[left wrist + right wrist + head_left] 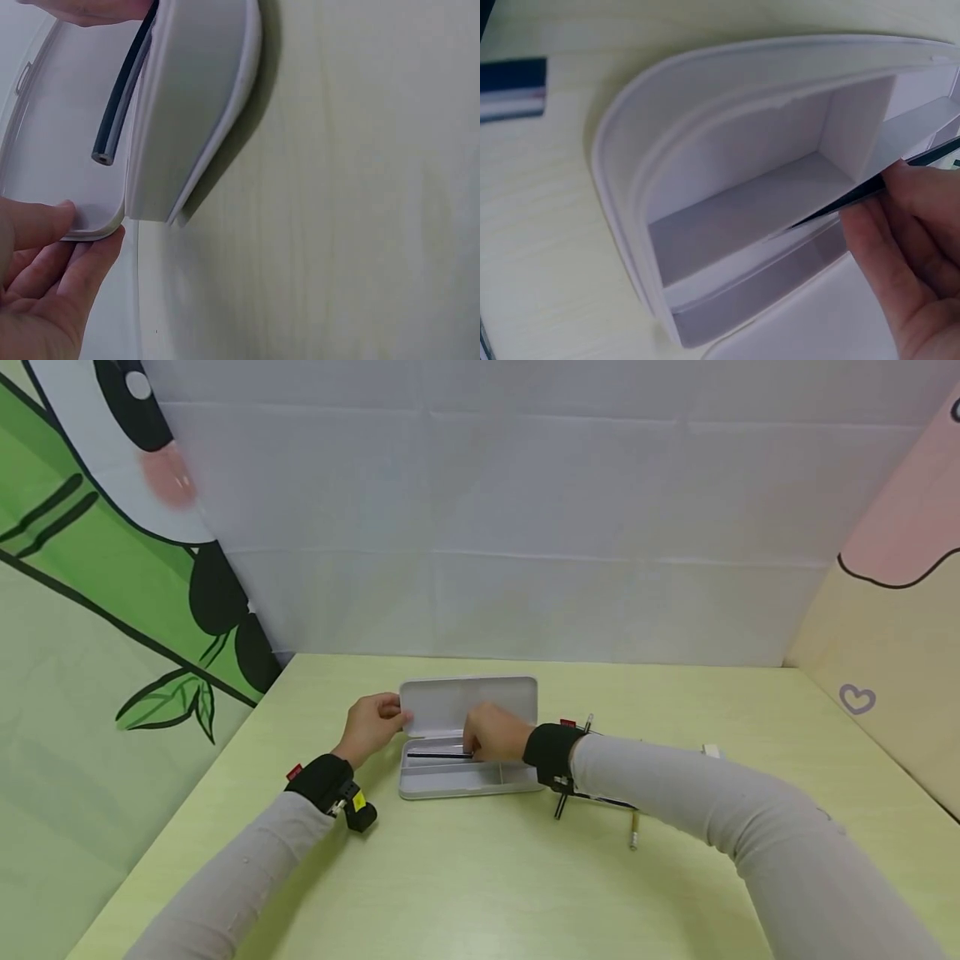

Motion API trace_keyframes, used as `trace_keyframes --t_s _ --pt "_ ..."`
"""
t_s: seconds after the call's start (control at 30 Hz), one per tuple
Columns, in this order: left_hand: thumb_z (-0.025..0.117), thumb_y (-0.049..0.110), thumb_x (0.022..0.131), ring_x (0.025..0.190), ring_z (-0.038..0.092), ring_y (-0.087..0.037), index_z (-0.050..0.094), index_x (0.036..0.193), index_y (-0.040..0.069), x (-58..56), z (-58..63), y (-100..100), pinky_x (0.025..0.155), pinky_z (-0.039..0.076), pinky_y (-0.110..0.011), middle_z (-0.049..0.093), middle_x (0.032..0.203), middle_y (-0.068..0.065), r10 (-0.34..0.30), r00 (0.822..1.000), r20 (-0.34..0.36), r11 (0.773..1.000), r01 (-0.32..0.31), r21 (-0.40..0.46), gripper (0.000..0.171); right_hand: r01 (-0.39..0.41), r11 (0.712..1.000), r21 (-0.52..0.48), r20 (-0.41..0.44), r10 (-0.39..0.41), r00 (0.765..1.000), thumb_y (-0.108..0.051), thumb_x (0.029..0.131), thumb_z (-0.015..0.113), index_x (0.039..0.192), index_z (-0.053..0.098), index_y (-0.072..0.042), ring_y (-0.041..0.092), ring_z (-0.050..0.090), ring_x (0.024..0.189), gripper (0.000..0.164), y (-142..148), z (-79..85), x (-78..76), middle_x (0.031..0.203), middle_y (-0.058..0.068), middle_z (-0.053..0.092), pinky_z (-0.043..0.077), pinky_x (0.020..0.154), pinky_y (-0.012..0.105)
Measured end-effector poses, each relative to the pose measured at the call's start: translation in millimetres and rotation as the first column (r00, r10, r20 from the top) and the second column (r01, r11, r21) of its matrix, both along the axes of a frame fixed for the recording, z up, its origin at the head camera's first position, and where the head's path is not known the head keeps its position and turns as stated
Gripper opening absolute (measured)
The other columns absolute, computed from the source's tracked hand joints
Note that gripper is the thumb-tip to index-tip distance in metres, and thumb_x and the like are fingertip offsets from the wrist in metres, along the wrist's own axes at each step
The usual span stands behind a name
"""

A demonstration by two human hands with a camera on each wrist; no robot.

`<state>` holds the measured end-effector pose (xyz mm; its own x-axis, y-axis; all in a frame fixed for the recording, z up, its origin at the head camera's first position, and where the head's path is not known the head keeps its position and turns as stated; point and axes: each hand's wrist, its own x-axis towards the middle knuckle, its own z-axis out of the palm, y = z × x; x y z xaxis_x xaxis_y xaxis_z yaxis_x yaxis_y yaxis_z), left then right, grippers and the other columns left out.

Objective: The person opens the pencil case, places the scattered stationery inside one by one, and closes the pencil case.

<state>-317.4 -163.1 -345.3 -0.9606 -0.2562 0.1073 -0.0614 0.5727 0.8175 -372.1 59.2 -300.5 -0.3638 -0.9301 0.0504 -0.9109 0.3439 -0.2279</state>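
Observation:
A white pencil case (450, 792) lies with its lid (431, 708) raised, its tray split into compartments. At the lid's left edge, my left hand (371, 727) pinches the corner between thumb and fingers, as the left wrist view (52, 277) also shows. Over the tray, my right hand (495, 732) grips a dark pencil (438, 756) between thumb and fingers. The pencil (840, 201) slants along the long compartment beside the divider (742, 217), its pointed tip towards one end. Its flat end (105, 157) shows in the left wrist view. Whether it touches the tray floor, I cannot tell.
Beneath and beside my right forearm lie thin dark sticks (560, 807), a pencil with a pale eraser end (634, 833) and a small white object (711, 750). A dark blue and white item (511, 90) is near the case. A white wall cloth (480, 527) stands behind the table.

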Motion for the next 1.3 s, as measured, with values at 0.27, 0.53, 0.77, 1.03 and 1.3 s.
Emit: trace_keyframes --t_s 0.27,0.53,0.77,1.03,1.3 --pt "0.064 0.009 0.091 0.09 0.072 -0.031 0.063 0.117 -0.005 -0.8 0.2 -0.1 0.073 0.057 -0.029 0.071 0.104 -0.025 -0.002 1.0 -0.005 1.0 0.002 0.0 0.029 -0.021 1.0 0.016 -0.011 0.021 1.0 0.006 0.075 0.074 0.082 0.077 -0.002 0.017 0.07 0.076 0.011 -1.6 -4.2 -2.5 0.08 0.008 0.076 0.056 0.069 0.022" --pt "0.063 0.008 0.092 0.089 0.072 -0.031 0.064 0.117 -0.005 -1.0 3.1 -1.1 0.074 0.057 -0.029 0.071 0.103 -0.025 -0.002 1.0 -0.015 1.0 0.001 -0.004 0.028 -0.021 1.0 0.01 -0.009 0.022 1.0 0.007 0.076 0.073 0.082 0.078 -0.002 0.018 0.071 0.078 0.012 -1.6 1.1 -1.7 0.081 0.009 0.076 0.057 0.07 0.022" --pt "0.064 0.008 0.091 0.089 0.071 -0.031 0.064 0.117 -0.005 -0.5 1.0 -0.5 0.073 0.057 -0.029 0.071 0.103 -0.026 -0.013 1.0 -0.013 1.0 0.013 0.004 0.029 -0.028 0.999 0.021 -0.005 0.028 1.0 0.007 0.074 0.074 0.08 0.078 -0.003 0.017 0.071 0.075 0.012 -2.4 -0.5 -2.7 0.078 0.008 0.076 0.056 0.068 0.021" --pt "0.064 0.009 0.091 0.091 0.071 -0.032 0.063 0.117 -0.005 -0.1 -1.0 -0.5 0.075 0.058 -0.031 0.07 0.105 -0.026 -0.015 1.0 -0.015 1.0 0.015 0.008 0.029 -0.022 0.999 0.029 0.014 0.021 1.0 0.008 0.075 0.073 0.081 0.078 -0.002 0.018 0.071 0.077 0.013 -1.8 -0.2 -0.8 0.08 0.009 0.076 0.056 0.069 0.021" --pt "0.064 0.009 0.091 0.09 0.072 -0.031 0.063 0.117 -0.006 -0.4 -1.7 1.1 0.076 0.058 -0.031 0.07 0.105 -0.026 -0.014 1.0 -0.006 1.0 0.014 0.01 0.029 -0.021 0.999 0.044 0.027 0.019 0.999 0.008 0.076 0.072 0.083 0.078 -0.002 0.018 0.071 0.08 0.014 -0.7 -0.5 -0.3 0.082 0.009 0.077 0.056 0.071 0.02"
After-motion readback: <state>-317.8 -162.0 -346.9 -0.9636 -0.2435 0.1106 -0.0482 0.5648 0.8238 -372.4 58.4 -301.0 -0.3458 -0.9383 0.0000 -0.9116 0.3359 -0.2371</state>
